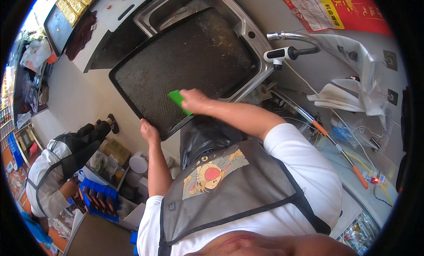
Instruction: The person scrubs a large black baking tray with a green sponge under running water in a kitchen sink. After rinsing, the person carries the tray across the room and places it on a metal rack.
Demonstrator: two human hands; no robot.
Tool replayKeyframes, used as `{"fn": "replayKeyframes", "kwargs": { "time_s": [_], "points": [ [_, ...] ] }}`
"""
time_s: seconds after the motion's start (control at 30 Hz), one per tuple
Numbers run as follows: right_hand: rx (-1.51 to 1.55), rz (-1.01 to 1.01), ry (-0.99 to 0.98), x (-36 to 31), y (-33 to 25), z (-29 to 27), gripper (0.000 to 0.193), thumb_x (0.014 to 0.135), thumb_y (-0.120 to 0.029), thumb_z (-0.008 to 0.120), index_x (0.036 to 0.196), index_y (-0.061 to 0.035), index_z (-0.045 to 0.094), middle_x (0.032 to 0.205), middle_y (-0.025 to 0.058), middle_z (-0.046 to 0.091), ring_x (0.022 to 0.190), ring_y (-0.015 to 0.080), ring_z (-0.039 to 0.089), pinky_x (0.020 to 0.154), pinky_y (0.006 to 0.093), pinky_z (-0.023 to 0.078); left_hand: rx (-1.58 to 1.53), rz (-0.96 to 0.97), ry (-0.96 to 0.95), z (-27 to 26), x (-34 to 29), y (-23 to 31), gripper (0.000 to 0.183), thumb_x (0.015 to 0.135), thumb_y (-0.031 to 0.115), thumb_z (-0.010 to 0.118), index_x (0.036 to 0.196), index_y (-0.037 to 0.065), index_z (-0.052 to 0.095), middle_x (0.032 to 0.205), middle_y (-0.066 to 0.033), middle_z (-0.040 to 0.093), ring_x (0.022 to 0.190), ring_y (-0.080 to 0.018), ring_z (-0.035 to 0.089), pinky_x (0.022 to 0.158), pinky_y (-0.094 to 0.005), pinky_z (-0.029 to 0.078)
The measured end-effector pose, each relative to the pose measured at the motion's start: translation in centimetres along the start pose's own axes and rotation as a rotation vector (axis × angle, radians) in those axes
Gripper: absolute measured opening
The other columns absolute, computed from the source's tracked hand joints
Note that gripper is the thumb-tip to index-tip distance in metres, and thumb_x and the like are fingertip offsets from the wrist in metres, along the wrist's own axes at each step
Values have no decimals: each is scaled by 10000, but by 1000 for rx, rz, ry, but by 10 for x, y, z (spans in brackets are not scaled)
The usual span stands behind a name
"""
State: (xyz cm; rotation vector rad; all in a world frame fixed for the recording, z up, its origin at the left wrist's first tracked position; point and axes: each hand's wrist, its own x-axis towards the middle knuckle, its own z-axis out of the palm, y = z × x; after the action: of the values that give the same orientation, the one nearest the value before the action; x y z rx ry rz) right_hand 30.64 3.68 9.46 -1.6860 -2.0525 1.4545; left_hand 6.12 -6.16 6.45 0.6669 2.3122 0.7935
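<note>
1. The tray [190,53] is laid across the sink [261,48], overhanging at near left.
2. The scraper [176,96] is positioned at the tray's near side, apparently in contact.
3. The faucet [282,54] is located right of the sink; the cutting board [115,18], left.

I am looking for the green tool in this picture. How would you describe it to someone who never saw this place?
Find the metal sink near the top centre, then the large dark tray lying across it. By the tray's lower edge, the person's right hand holds a small, flat tool. Its bright green colour sets it apart from the blackened tray.
</note>
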Motion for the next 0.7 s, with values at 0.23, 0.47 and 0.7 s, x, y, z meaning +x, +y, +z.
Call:
{"fn": "replayKeyframes", "kwargs": {
  "time_s": [0.23, 0.47, 0.7],
  "points": [
    [-331, 250, 229, -6, 151, -149, 286, 814, -213, 633, 1024, -29, 568, 954, 252, 658, 917, 456, 625, 793, 534, 509, -38, 28, -9, 3, 3, -8, 632, 1043, 471, 375, 918, -99, 620, 809, -158, 653, 764, -238, 568, 729, -409, 456],
    [-259, 307, 299, 6, 86, -149, 223, 855, -144, 489, 1025, -25, 571, 985, 265, 656, 939, 463, 627, 804, 565, 485, -55, 2, -37, -2, -1, 2, 605, 1047, 439, 385, 966, -108, 630, 883, -171, 678, 822, -236, 593, 773, -398, 464],
    [-149, -146, 20, 36, -23, -37, 213, 861, -209, 601, 1010, -57, 593, 994, 199, 664, 955, 417, 631, 811, 523, 504, 16, 34, -19, 0, 5, -1, 603, 1043, 438, 376, 980, -100, 639, 897, -207, 681, 840, -289, 621, 792, -417, 464]
  ]
}}
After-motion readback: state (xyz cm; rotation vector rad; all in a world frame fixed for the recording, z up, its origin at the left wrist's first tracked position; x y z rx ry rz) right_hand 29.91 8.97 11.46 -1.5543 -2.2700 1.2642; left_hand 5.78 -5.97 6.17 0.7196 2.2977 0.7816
